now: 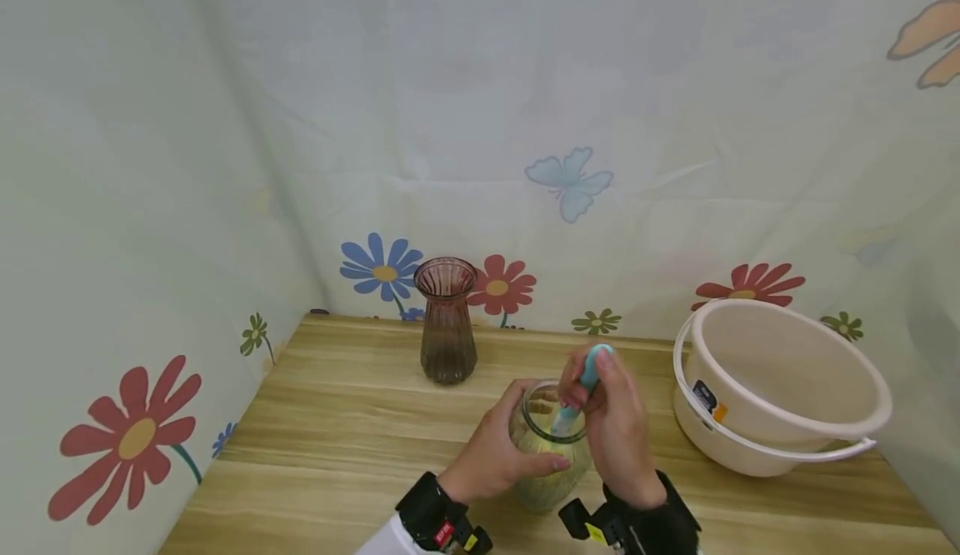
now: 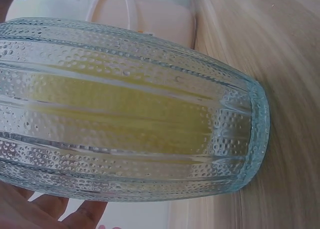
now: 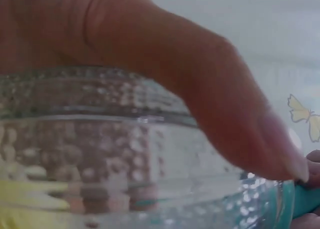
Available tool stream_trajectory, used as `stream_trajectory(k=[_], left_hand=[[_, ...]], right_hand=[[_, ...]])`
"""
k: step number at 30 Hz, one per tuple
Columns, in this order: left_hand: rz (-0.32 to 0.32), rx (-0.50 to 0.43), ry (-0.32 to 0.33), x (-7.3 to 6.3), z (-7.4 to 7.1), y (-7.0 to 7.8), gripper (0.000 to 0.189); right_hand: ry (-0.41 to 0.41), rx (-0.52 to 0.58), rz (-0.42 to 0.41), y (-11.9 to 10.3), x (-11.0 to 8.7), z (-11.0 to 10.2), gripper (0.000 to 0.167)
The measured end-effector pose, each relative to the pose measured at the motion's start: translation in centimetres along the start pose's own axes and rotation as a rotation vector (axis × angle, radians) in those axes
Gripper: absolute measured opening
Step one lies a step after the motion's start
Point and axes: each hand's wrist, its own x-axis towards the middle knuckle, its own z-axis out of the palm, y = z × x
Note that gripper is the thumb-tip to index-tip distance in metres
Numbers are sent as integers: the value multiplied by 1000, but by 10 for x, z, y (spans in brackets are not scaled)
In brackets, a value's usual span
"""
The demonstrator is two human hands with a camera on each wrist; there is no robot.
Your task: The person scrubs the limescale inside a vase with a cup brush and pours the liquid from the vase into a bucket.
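A bottle brush with a teal handle [image 1: 594, 369] stands slanted in a clear, ribbed glass jar [image 1: 553, 488]. Its yellow head [image 2: 125, 111] shows through the bumpy glass, low in the jar. My right hand [image 1: 621, 430] grips the handle just above the jar's mouth. Around the jar's left side curls my left hand [image 1: 487, 455], its thumb across the near side; that thumb [image 3: 215, 89] fills much of the right wrist view. The left wrist view has the jar's base [image 2: 259, 134] down at the wooden tabletop [image 2: 295, 114].
Behind and left of the jar, a brownish-pink fluted glass vase [image 1: 447, 342] stands upright near the table's back edge. To the right is a beige bucket [image 1: 738, 409] with its handle [image 1: 832, 455] lowered. A flower-printed curtain [image 1: 450, 122] hangs behind the table and along its sides.
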Motion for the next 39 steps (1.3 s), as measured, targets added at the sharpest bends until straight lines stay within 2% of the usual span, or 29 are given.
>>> stream_trajectory(k=[4,10,20,23,28,39], left_hand=[[12,20,6,0,-1,0,82],[-19,27,4,-1,-1,-2,81],[-16,37,-10,1,-2,-6,77],[-20,40,-11,2,-2,-7,77],[-12,54,-1,1,-2,-7,77],[-23,38,-3,1,-3,-4,79]], right_hand=[[-19,64,-106,-2,-1,0,34],[-12,165,-250,-5,-2,0,33],[-50,338,-485,-23,-1,1,29],[-58,364,-529,-25,-1,3,29],[-46,364,-499,-21,-1,2,26],[-5,233,-290,-2,1,-5,25]])
